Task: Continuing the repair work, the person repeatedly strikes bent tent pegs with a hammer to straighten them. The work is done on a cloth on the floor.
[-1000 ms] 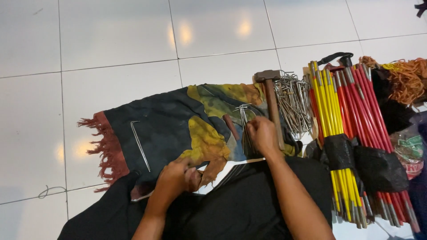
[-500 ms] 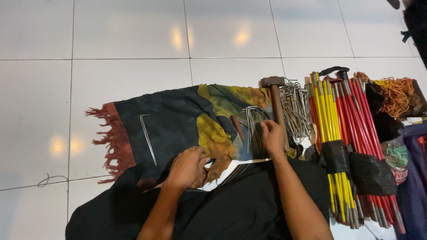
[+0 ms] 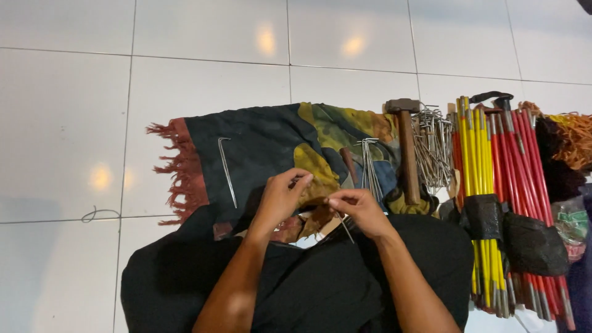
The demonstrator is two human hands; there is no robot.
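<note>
**Hands pinching a thin metal peg over a patterned cloth**

Peg (image 3: 345, 227), thin and metallic, is pinched between the fingertips of the right hand (image 3: 361, 209), its tip slanting down over black fabric (image 3: 308, 283) that covers the lap. The left hand (image 3: 280, 198) is closed narrowly, its fingertips gripping a yellow-brown fold of the fringed dark cloth (image 3: 259, 148) just beside the peg. Both hands are held close together, nearly touching. The step is judged best done with the fold held taut and the peg steadied near its tip, so that the point is kept away from the fingers. On the cloth a single hooked peg (image 3: 227, 171) is laid apart to the left, and a small bundle of pegs (image 3: 369, 163) beyond the hands. Further right are seen a wooden-handled hammer (image 3: 407, 154), a heap of metal pegs (image 3: 431, 148), and red and yellow poles (image 3: 499, 185) bound by black sleeves, all on a white tiled floor (image 3: 185, 37).
</note>
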